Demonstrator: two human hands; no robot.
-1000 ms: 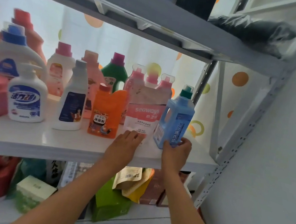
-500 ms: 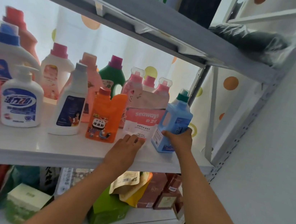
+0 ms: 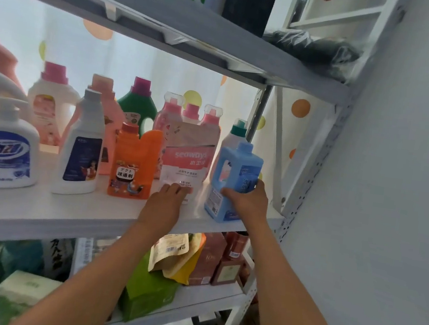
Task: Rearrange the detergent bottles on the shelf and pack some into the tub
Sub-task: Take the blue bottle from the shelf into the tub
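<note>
Right hand (image 3: 248,201) grips the light-blue rectangular plastic detergent bottle (image 3: 234,181) low on its front, fingers curled round the right side and thumb across the label; the bottle stands at the right end of the white middle shelf (image 3: 38,210), tilted slightly, base apparently on the board. Directly behind it, touching or nearly so, a white bottle with a dark green cap (image 3: 234,137). Left hand (image 3: 165,202) lies flat on the shelf edge, fingers straight and slightly apart, tips touching the bottom of the pink-and-white "seaways" refill pouch (image 3: 187,161), which stands upright just left of the blue bottle. Behind the pouch: a shrink-wrapped group of pink bottles with pink caps (image 3: 191,113). Left of the pouch, just beside it, an orange flat-sided bottle with an orange cap (image 3: 134,162); then a tall white bottle with a grey cap (image 3: 82,145), then a white pump bottle with a blue label (image 3: 7,146). Back row: a dark green jug with a magenta cap (image 3: 135,111), a salmon-pink bottle (image 3: 110,118), a white jug with a pink cap (image 3: 49,105). Grey upper shelf (image 3: 199,24) overhangs closely above the caps. White perforated upright post (image 3: 314,159) borders the shelf at right, near the blue bottle. Lower shelf carries a green box (image 3: 147,292), brown cartons (image 3: 208,259) and a yellow pouch (image 3: 189,262). No tub identifiable.
</note>
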